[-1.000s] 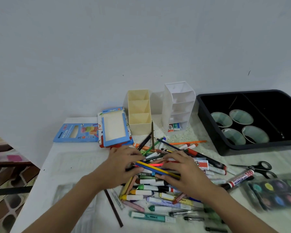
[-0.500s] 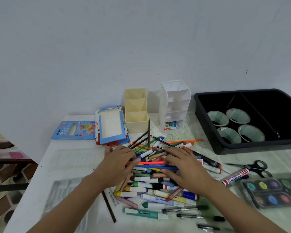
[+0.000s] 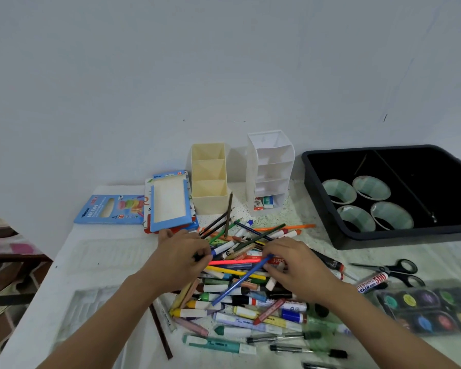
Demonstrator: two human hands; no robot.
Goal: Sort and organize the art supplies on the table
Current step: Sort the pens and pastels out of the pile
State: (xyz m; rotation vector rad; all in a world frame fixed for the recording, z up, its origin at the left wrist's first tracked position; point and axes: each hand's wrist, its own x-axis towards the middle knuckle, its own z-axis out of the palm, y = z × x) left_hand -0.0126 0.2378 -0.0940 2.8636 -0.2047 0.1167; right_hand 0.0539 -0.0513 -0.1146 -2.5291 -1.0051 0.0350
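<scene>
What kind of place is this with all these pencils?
Probably a home art or craft table: a pile of pencils and markers, a watercolour paint set and a cream desk organizer.

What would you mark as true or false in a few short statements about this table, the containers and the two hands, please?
1. The black tray holds four pale green rolls. True.
2. The scissors lie inside that tray. False: the scissors lie on the table in front of it.
3. The cream organizer stands left of the white organizer. True.
4. The cream organizer is packed with pencils. False: its visible compartments look empty.
5. The left hand rests on the paint palette. False: the left hand is on the pile of pens and pencils.
6. The right hand pinches the upper end of a blue pencil. True.
</scene>
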